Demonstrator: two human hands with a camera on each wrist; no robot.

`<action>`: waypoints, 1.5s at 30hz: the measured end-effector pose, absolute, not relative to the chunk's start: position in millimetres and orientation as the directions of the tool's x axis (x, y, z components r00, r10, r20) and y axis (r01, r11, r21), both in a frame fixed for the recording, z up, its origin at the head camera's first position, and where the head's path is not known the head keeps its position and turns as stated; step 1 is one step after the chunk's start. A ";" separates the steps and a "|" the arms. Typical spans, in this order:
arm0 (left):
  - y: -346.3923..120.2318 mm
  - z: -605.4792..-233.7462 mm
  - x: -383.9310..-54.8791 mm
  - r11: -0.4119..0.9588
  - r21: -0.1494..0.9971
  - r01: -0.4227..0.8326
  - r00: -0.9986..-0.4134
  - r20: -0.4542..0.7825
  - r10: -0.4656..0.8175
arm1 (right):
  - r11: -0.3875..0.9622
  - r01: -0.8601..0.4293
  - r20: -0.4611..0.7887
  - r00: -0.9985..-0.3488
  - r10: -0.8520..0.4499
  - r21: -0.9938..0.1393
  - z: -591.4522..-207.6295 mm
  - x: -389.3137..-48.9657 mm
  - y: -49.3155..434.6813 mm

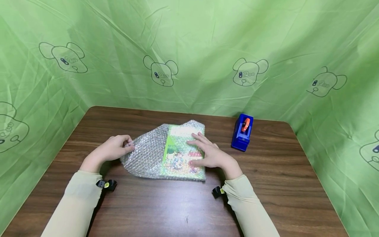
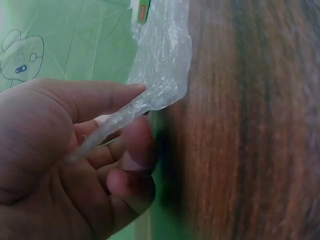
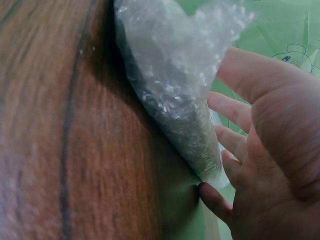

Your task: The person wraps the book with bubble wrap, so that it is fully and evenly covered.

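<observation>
A flat book with a green, colourful printed cover lies on the wooden table, seen through clear bubble wrap. The wrap extends past the book toward the left. My left hand pinches that left end between thumb and fingers. The left wrist view shows the bubble wrap running out from between the thumb and the bent fingers. Fingers spread, my right hand rests on the right part of the wrapped book. In the right wrist view, its fingers lie along the bubble wrap.
A blue tape dispenser with an orange roll stands to the right of the book, beyond my right hand. Green cloth printed with mouse-like heads hangs around the back and sides of the table.
</observation>
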State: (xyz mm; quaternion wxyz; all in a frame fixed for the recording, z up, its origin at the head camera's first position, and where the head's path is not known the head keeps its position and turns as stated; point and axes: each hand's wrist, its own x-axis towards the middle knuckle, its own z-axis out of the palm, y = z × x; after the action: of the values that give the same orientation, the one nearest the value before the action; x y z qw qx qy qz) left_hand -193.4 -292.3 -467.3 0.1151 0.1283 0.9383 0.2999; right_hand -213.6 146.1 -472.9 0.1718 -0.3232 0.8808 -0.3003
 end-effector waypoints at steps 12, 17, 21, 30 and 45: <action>-284.2 -427.5 -177.1 0.664 0.741 0.097 -0.898 -0.222 0.379 | 0.609 -0.458 -0.112 -0.734 -0.670 -0.648 -471.6 -213.4 145.9; -263.4 -406.9 -168.4 0.625 0.765 0.155 -0.912 -0.133 0.389 | 0.605 -0.455 -0.111 -0.733 -0.671 -0.654 -470.9 -213.8 146.1; -242.0 -399.3 -164.0 0.585 0.788 0.195 -0.919 -0.061 0.388 | 0.605 -0.454 -0.111 -0.734 -0.670 -0.654 -471.1 -214.4 146.0; -196.2 -408.0 -160.3 0.405 0.899 0.166 -0.948 0.033 0.315 | 0.604 -0.463 -0.106 -0.730 -0.675 -0.649 -470.0 -214.0 145.2; -145.3 -426.7 -158.2 0.277 0.955 0.107 -0.988 0.072 0.134 | 0.600 -0.461 -0.102 -0.732 -0.674 -0.654 -473.3 -213.0 145.9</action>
State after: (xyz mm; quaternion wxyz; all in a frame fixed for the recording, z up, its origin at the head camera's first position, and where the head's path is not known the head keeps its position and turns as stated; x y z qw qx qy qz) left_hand -158.2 -145.3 -426.7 0.0113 0.0753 0.7991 0.5963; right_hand -213.0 145.9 -473.3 0.1721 -0.3234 0.8777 -0.3090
